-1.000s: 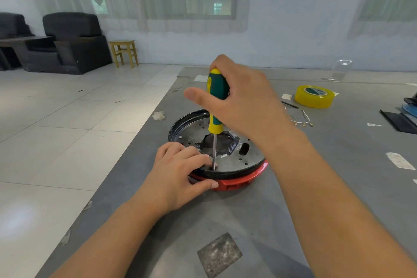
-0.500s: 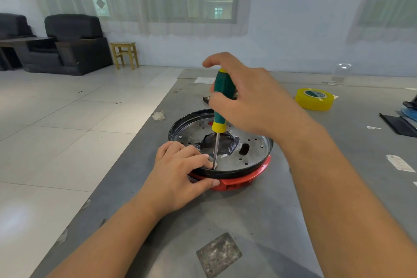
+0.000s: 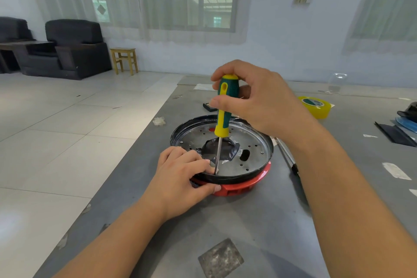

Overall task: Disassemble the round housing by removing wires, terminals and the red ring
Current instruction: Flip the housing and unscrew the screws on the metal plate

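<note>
Grey table point(image 3: 259, 221): round housing point(image 3: 255, 156) sits on red ring point(image 3: 243, 185). Left hand point(image 3: 180, 178) grips near rim. Right hand point(image 3: 259, 101) fingers wrap screwdriver point(image 3: 222, 117), shaft near-vertical, tip just beside left fingertips.

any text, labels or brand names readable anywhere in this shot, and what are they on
None can be read.
Yellow tape roll: green label with print on its top face, too blurred to read.
Screwdriver: no lettering shows on the green and yellow handle.
Round housing: bare metal with holes, no visible markings.
Small dark object behind the housing: pale marks along its edge, too small to tell.
</note>
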`<state>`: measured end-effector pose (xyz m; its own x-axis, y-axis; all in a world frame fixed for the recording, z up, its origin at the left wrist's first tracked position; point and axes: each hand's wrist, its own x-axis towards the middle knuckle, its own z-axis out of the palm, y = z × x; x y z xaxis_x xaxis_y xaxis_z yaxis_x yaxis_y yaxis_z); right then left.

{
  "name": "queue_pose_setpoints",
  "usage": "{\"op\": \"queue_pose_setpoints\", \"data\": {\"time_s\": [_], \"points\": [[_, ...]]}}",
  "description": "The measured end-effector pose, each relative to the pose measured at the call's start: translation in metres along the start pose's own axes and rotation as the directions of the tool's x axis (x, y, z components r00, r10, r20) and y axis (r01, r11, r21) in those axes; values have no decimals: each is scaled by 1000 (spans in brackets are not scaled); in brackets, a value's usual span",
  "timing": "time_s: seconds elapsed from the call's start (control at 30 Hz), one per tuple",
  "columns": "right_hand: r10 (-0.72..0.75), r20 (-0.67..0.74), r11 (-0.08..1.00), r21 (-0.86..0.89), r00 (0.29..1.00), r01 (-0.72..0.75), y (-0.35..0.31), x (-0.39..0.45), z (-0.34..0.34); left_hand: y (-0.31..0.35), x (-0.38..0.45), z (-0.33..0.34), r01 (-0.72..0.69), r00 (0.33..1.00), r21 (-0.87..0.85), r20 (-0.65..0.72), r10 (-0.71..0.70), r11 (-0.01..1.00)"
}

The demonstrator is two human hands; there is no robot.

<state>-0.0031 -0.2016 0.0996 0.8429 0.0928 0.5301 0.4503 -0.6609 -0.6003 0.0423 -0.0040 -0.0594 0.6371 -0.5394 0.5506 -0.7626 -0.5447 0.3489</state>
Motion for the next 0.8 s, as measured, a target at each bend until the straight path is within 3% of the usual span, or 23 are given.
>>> {"op": "queue_pose_setpoints", "data": {"time_s": [0.1,0.17,0.2,0.27,0.33,0.37,0.53,0.63,0.8], "points": [[-54,157,967,254,986,13,-2,-2,1,-1,0,1,-6,1000,0,0,6,1000],[-64,188,959,282,980,9,-3,-2,3,-1,0,1,-10,1000,1,3,10,1000],[-47,163,975,221,985,10,-6,-2,6,-1,1,1,-12,1000,1,0,12,1000],[-58,38,994,-90,998,61,-9,-3,16,-2,0,2,-10,1000,-3,-7,10,1000],[-163,-77,900,-420,984,116,-9,-4,26,-2,0,3,-11,1000,1,-10,11,1000],[-204,-109,863,-489,973,126,-10,-4,29,-2,0,3,-13,1000,4,-10,13,1000],[-191,-118,890,-439,974,122,-11,-2,28,0,1,2,-7,1000,3,-8,7,1000],[-144,-22,893,-433,989,121,-13,-2,17,-1,0,1,-12,1000,4,-4,12,1000],[-33,96,978,-201,995,52,-10,-3,0,-1,0,0,-16,1000,15,3,16,1000]]}}
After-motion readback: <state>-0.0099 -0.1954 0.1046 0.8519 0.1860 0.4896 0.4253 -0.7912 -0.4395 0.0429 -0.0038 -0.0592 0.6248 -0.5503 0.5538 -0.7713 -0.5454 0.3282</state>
